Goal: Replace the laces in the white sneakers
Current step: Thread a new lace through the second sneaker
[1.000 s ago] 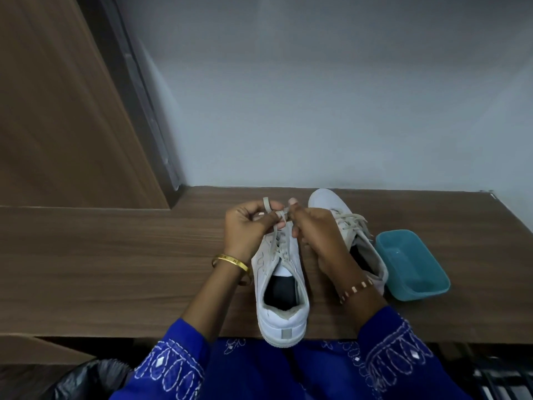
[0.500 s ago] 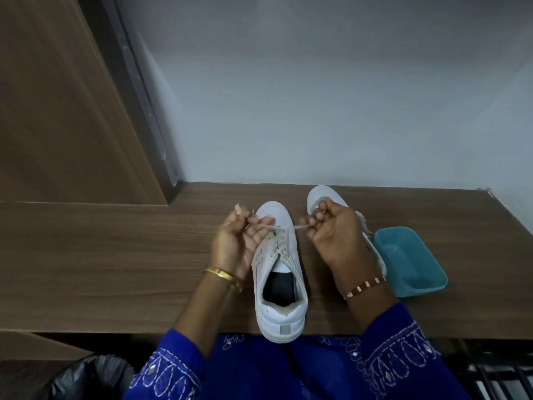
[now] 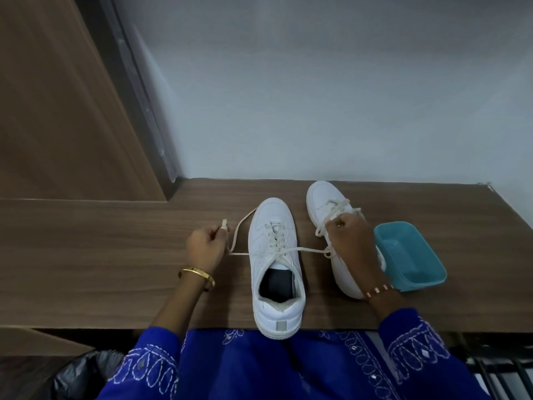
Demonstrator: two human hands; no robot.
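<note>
Two white sneakers stand on the wooden bench [image 3: 101, 255], toes toward the wall. The near sneaker [image 3: 275, 269] sits at the front edge, its heel just over it; the far sneaker [image 3: 331, 226] stands beside it toward the right end, touching a teal tub [image 3: 415, 261]. The left hand [image 3: 206, 249] pinches one end of the lace [image 3: 305, 249], pulled out to the left of the near sneaker. The right hand [image 3: 353, 243] is curled round the other end, stretched taut across the gap, and lies over the far sneaker.
</note>
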